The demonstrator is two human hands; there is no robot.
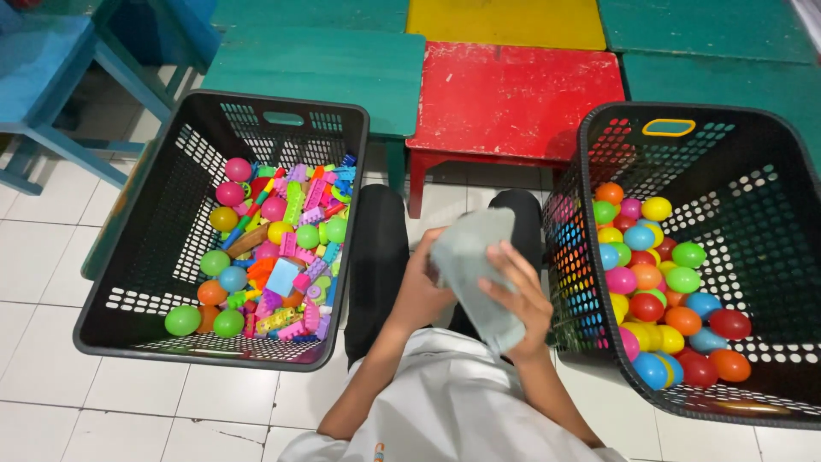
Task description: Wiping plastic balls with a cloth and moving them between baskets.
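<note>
1. Both hands grip a grey cloth (472, 274) over the lap: left hand (423, 291) fingers closed beneath it, right hand (522, 304) fingers spread across it.
2. Left basket (137, 257) holds blocks and balls; right basket (770, 214) holds balls.

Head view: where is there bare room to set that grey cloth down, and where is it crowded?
Both hands, left hand and right hand, hold the grey cloth. Free: the red table ahead and the white floor tiles left of the left basket. Crowded: the left basket's toy side and the right basket, heaped with balls.
</note>
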